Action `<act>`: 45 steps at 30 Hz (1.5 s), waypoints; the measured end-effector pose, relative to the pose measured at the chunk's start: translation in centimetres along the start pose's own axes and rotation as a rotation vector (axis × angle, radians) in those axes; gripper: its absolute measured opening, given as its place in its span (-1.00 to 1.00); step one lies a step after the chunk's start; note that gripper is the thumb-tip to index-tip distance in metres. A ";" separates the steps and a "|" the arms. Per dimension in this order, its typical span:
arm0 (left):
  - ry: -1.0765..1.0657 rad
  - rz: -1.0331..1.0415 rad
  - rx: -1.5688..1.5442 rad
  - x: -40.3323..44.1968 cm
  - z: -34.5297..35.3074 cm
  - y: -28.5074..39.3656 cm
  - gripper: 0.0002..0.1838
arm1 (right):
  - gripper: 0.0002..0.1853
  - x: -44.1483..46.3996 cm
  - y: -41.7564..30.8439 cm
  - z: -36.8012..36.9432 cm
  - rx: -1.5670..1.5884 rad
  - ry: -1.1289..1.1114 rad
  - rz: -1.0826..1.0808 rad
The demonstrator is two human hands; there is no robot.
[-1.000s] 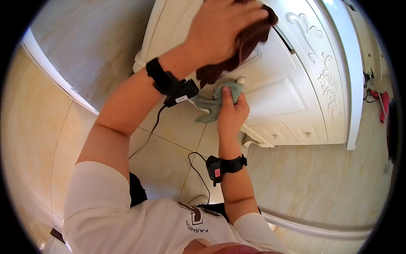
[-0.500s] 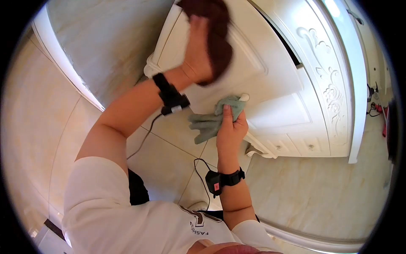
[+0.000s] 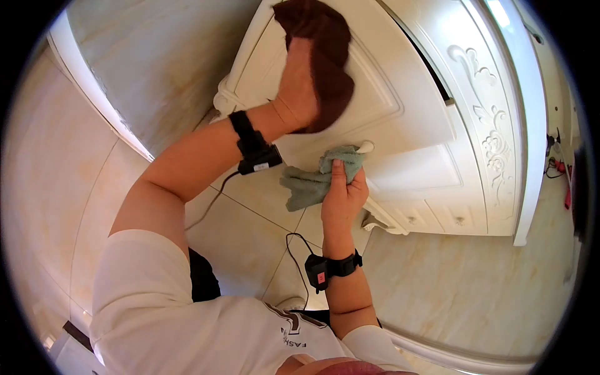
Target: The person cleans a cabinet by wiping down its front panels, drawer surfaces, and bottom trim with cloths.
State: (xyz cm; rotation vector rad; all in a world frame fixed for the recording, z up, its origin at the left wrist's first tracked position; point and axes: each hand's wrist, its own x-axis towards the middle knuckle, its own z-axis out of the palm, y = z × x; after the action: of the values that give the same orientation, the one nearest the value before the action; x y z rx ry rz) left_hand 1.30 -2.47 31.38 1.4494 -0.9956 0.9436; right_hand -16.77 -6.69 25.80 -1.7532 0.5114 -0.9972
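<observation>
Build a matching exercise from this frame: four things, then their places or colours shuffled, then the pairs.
Things:
1. brown cloth
2. green cloth
3. wrist straps
4. shirt

Places or colours:
A. black
B. in the right hand, by the white knob
C. white
D. at the left hand

Pairs: 1-D, 2-B, 3-A, 4-C
</observation>
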 end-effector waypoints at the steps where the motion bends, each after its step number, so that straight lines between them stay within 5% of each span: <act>1: -0.029 0.039 -0.073 -0.4 0.2 0.7 -0.42 | -0.83 0.0 0.0 0.0 -0.017 0.001 -0.011; 3: -0.174 0.178 -0.066 -0.7 0.2 2.5 -0.54 | -0.83 0.2 0.0 -0.1 -0.011 0.000 -0.034; 6: -0.107 0.634 -0.009 -1.9 1.3 -0.2 -0.60 | -0.84 0.2 0.6 -0.3 0.014 -0.009 -0.030; 9: -0.272 0.608 0.058 0.0 -0.4 -1.7 -0.58 | -0.84 0.3 0.3 -0.2 0.035 -0.010 0.023; 11: 0.006 0.564 -0.033 0.4 -0.2 -4.8 -0.52 | -0.84 0.2 -0.4 -0.2 0.048 -0.004 0.059; 13: -0.007 0.285 0.263 1.6 -1.1 -5.2 -0.52 | -0.84 0.1 -0.7 -0.2 0.048 -0.034 0.081; 15: 0.007 0.221 0.012 1.4 0.2 -3.7 -0.53 | -0.85 0.2 -0.1 -0.1 0.029 -0.006 0.033; 16: 0.082 -0.035 -0.355 0.6 2.2 -1.9 -0.55 | -0.85 0.3 0.2 0.1 0.014 0.018 -0.017; 19: -0.146 0.345 0.092 -0.9 1.3 2.1 -0.55 | -0.85 0.4 0.6 0.0 0.015 0.005 -0.052; 25: -0.137 0.392 0.072 -2.5 1.9 1.3 -0.59 | -0.82 1.4 0.4 -0.6 -0.001 -0.026 -0.023; 31: -0.722 0.644 0.388 -15.1 0.9 -9.3 -0.65 | -0.84 2.2 1.3 -0.7 -0.052 0.011 -0.031; 34: -0.917 0.596 0.304 -15.5 0.1 -11.0 -0.64 | -0.85 2.7 1.5 -0.8 0.060 -0.007 0.022; 35: -0.918 0.596 0.303 -15.5 0.5 -11.1 -0.64 | -0.85 2.7 1.6 -0.8 0.060 -0.007 0.024; 41: -0.162 0.491 0.272 -3.1 2.2 -1.2 -0.62 | -0.87 2.3 1.9 -0.3 0.058 0.032 -0.068; 45: -0.099 0.374 0.334 -2.2 2.1 0.8 -0.58 | -0.84 2.1 2.0 -0.2 0.114 -0.021 0.007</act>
State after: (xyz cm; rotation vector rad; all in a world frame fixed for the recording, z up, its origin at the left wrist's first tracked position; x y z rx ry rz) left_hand -0.13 -4.41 29.43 1.6270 -1.2537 1.3710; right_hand -15.50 -9.11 24.79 -1.6580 0.4387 -0.9837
